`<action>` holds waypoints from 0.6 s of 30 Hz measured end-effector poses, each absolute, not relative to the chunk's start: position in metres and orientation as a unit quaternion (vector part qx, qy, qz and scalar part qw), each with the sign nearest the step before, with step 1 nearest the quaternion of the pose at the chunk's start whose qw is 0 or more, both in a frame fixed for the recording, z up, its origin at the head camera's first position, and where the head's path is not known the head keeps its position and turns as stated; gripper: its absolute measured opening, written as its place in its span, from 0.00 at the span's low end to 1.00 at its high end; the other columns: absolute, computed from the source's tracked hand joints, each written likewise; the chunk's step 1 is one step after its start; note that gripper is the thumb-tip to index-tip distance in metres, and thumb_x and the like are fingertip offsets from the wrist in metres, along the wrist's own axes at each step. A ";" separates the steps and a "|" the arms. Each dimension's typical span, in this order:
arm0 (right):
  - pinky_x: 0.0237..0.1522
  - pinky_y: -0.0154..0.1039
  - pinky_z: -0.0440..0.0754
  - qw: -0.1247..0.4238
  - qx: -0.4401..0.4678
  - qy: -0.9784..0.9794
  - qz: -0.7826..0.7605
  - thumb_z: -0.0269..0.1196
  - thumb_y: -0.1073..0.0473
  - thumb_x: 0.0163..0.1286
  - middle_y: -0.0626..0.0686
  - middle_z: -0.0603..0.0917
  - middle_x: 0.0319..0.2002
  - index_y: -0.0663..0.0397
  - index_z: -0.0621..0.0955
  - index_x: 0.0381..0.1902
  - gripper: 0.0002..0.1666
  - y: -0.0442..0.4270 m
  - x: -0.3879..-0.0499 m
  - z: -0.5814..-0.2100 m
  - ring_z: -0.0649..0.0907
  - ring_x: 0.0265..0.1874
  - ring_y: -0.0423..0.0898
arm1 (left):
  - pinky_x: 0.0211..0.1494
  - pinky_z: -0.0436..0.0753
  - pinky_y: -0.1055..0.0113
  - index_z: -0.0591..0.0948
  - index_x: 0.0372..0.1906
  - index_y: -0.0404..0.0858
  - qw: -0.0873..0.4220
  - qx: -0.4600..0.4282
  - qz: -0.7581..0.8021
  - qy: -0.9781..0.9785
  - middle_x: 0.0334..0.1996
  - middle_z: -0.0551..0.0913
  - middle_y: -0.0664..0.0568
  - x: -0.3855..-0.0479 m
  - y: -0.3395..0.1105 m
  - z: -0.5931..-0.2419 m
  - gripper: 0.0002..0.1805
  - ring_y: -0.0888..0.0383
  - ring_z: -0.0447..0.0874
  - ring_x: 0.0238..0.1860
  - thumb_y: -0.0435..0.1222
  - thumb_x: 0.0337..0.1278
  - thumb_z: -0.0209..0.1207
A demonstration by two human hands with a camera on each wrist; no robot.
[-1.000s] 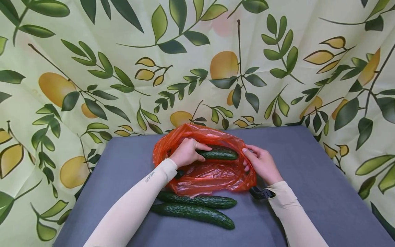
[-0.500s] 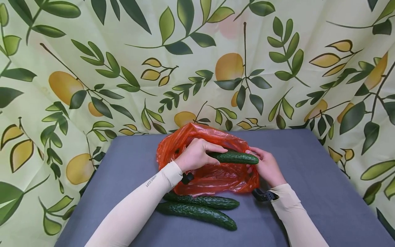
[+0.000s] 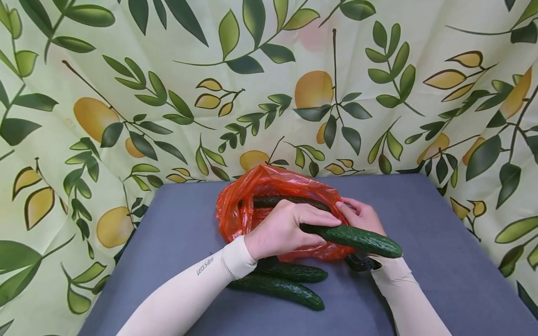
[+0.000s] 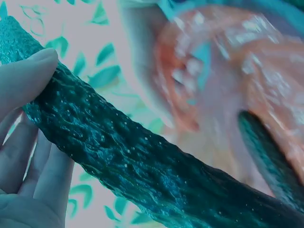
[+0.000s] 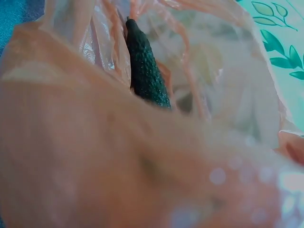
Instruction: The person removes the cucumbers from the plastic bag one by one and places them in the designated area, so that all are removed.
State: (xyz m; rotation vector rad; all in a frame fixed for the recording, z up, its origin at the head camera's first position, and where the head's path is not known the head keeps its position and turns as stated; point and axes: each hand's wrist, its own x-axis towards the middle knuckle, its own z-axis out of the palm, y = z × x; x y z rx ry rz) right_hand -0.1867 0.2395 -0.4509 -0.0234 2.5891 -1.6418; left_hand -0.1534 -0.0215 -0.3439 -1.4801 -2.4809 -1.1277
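Between the thumb and fingers of my left hand point(image 3: 290, 227) is a dark green cucumber point(image 3: 363, 240), held above the front of a red plastic bag point(image 3: 232, 209). Its far end reaches right, over my right wrist. The left wrist view shows the bumpy skin of this cucumber point(image 4: 128, 147) close up. My right hand point(image 3: 364, 218) pinches the bag's right rim. Another cucumber point(image 3: 269, 201) lies inside the bag's mouth, partly covered by my left hand; the right wrist view has the cucumber point(image 5: 146, 69) amid folds of thin plastic.
Two cucumbers lie side by side on the grey tabletop in front of the bag, the rear cucumber point(image 3: 300, 272) and the front cucumber point(image 3: 290, 293). My left forearm covers their left ends. A leaf-patterned cloth point(image 3: 269, 42) hangs behind the table point(image 3: 433, 233).
My left hand has drawn the cucumber out of the bag, moving it right and toward me. My right hand keeps its hold on the rim. The cucumber still inside has come into clearer view.
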 end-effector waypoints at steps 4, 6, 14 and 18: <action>0.38 0.33 0.89 0.040 0.005 0.847 -0.531 0.58 0.34 0.83 0.61 0.93 0.48 0.56 0.75 0.78 0.41 0.239 -0.187 -0.450 0.91 0.36 0.43 | 0.70 0.77 0.79 0.90 0.62 0.46 0.041 -0.514 -0.351 -0.782 0.59 0.92 0.59 -0.132 -0.019 -0.336 0.25 0.69 0.86 0.64 0.37 0.58 0.80; 0.34 0.37 0.90 0.040 0.007 0.833 -0.552 0.59 0.37 0.83 0.59 0.92 0.39 0.58 0.75 0.78 0.39 0.238 -0.186 -0.450 0.90 0.30 0.44 | 0.72 0.75 0.80 0.90 0.62 0.46 0.045 -0.527 -0.344 -0.776 0.60 0.91 0.59 -0.120 -0.019 -0.334 0.25 0.69 0.85 0.66 0.36 0.59 0.79; 0.31 0.42 0.92 0.044 -0.006 0.809 -0.586 0.58 0.42 0.85 0.54 0.87 0.30 0.60 0.73 0.78 0.36 0.235 -0.185 -0.450 0.88 0.24 0.45 | 0.75 0.73 0.78 0.88 0.65 0.46 0.009 -0.531 -0.309 -0.789 0.63 0.90 0.60 -0.079 -0.036 -0.338 0.24 0.68 0.83 0.69 0.33 0.65 0.74; 0.33 0.43 0.92 0.050 -0.001 0.812 -0.581 0.58 0.42 0.85 0.55 0.87 0.31 0.59 0.72 0.79 0.36 0.236 -0.185 -0.450 0.88 0.24 0.45 | 0.74 0.76 0.76 0.88 0.65 0.48 0.000 -0.496 -0.296 -0.816 0.63 0.89 0.61 -0.071 -0.052 -0.348 0.25 0.69 0.82 0.69 0.32 0.64 0.75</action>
